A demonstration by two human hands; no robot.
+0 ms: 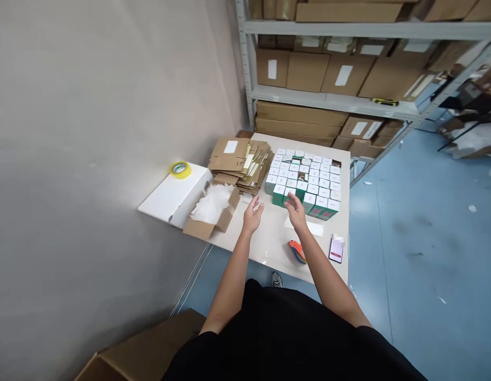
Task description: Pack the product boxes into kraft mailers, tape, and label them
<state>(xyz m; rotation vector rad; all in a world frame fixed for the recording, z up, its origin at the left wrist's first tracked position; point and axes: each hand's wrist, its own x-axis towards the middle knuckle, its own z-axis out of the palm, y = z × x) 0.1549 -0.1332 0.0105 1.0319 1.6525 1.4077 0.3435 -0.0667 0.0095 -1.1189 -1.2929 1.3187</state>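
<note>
Both my arms reach out over a beige table (269, 241). My left hand (252, 213) hovers above the tabletop with its fingers apart and nothing in it. My right hand (296, 210) is also open and empty, its fingertips close to the front row of a block of small white-and-green boxes (305, 177). An open cardboard box (212, 211) with white filling lies just left of my left hand. A pile of flat cardboard blanks (241, 164) sits behind it.
A roll of yellow tape (181, 169) rests on a white box (170, 198) at the wall. A phone (336, 250) and an orange tool (297, 251) lie near the table's front edge. Shelving (328, 100) with cartons stands behind. A carton (146, 352) sits on the floor.
</note>
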